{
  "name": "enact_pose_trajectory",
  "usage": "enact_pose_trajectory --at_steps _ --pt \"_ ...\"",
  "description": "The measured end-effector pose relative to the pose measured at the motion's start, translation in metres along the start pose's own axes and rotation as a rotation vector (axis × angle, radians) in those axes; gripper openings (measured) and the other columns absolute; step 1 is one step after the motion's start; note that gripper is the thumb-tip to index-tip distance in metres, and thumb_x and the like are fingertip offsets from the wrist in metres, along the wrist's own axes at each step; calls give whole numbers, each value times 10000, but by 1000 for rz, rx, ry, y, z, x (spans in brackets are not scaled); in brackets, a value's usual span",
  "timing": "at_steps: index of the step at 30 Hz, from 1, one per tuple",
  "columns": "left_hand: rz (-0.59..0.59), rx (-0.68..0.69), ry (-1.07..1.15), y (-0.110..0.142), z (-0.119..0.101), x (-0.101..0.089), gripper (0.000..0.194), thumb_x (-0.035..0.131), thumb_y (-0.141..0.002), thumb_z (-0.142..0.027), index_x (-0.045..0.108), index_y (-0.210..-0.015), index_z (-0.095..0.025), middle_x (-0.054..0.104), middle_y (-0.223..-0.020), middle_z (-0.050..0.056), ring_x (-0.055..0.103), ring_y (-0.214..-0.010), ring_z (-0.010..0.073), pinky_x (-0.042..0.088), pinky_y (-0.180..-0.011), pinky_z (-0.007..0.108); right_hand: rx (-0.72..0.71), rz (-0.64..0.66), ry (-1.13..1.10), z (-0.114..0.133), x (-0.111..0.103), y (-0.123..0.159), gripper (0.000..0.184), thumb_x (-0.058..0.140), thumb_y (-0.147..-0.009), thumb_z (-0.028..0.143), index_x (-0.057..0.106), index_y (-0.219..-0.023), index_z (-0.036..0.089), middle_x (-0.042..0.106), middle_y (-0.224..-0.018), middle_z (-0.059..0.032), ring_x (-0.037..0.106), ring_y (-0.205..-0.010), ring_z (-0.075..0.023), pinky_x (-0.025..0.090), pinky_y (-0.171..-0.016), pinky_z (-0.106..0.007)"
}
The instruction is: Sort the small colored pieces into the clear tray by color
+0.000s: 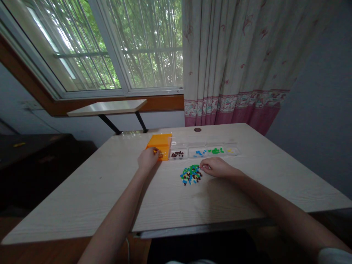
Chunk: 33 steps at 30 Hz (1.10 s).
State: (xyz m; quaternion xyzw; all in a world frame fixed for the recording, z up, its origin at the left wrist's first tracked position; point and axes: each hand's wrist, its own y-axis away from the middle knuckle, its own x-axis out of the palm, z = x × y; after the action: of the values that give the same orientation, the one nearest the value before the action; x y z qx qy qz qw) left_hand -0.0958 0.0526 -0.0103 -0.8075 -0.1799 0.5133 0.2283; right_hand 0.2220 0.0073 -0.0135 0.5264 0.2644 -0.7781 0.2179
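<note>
A mixed pile of small green, blue, brown and yellow pieces [191, 174] lies on the table. At its right edge my right hand [216, 167] has its fingertips pinched; what is between them is too small to tell. My left hand [148, 158] reaches over the open orange box [161, 139], fingers closed together above its front part, where a few small pale pieces show. Any piece in those fingers is hidden. Right of the box, clear trays hold brown pieces [177, 154], blue pieces [200, 153], green pieces [216, 150] and a few yellow pieces [230, 151].
The pale wooden table [110, 194] spans the view, with a round brown cap [197, 129] near its back edge. A raised shelf [110, 106] on black legs stands at the back left. Behind are a barred window [148, 44] and a patterned curtain [220, 66].
</note>
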Motion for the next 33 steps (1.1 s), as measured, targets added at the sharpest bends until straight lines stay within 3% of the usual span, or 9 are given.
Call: enact_pose_trajectory --at_steps 3,8,13,21,33 --pt "61 60 74 4 -19 -1 204 544 -761 -304 656 -804 -139 530 -542 8 414 -472 103 236 -458 217 -25 -92 -47 2 1 0 177 478 -811 267 629 -854 186 619 -707 -15 540 -630 -113 356 -585 -202" --pt "359 170 465 30 -74 3 264 494 -784 -328 665 -845 -137 531 -551 -8 423 -486 86 294 -463 191 -147 -345 -150 11 3 -1 194 467 -835 297 617 -855 177 594 -719 -29 522 -644 -109 390 -613 -204" --pt "526 177 646 56 -110 11 258 547 -747 -362 676 -786 -142 367 -448 -58 298 -429 57 229 -424 173 -219 -494 -213 20 7 -2 188 476 -837 302 609 -836 169 553 -658 -19 484 -576 -99 394 -564 -206" --pt "539 89 770 56 -111 10 240 582 -717 -336 675 -793 -128 345 -454 -62 261 -429 50 205 -413 169 -236 -504 -196 22 11 -1 183 462 -844 293 600 -862 175 577 -684 -32 522 -613 -112 425 -578 -221" --pt "561 142 732 57 -108 12 246 571 -736 -344 667 -775 -120 350 -466 -57 279 -443 49 207 -426 168 -295 -502 -112 17 14 -1 153 474 -832 260 601 -832 173 613 -732 -46 558 -673 -117 439 -615 -214"
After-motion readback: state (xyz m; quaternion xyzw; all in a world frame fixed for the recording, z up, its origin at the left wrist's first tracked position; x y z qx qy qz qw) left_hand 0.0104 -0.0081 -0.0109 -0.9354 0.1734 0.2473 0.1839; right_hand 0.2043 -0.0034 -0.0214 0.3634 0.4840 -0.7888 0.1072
